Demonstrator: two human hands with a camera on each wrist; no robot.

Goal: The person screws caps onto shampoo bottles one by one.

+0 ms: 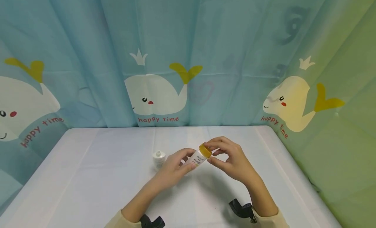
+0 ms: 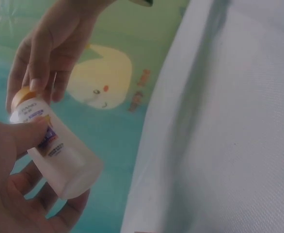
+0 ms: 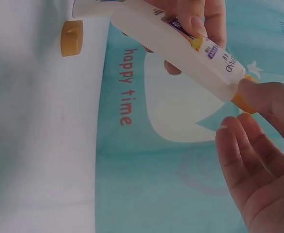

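Observation:
My left hand [image 1: 173, 166] grips a small white plastic bottle [image 2: 67, 155] round its body, thumb across the printed label. The bottle is tilted, its gold cap [image 1: 205, 150] pointing up and to the right in the head view. At that cap is my right hand [image 1: 232, 157], pinching it between thumb and fingertips. In the right wrist view the right thumb lies over the cap and the other fingers [image 3: 241, 150] are spread below it. The cap sits on the bottle's neck; whether it is loose cannot be told.
A second white bottle [image 1: 159, 158], capless with a bare nozzle, stands left of my left hand on the white table [image 1: 88, 175]. In the right wrist view a loose gold cap [image 3: 72, 38] lies on the table near it. A whale-print curtain [image 1: 235, 58] hangs behind.

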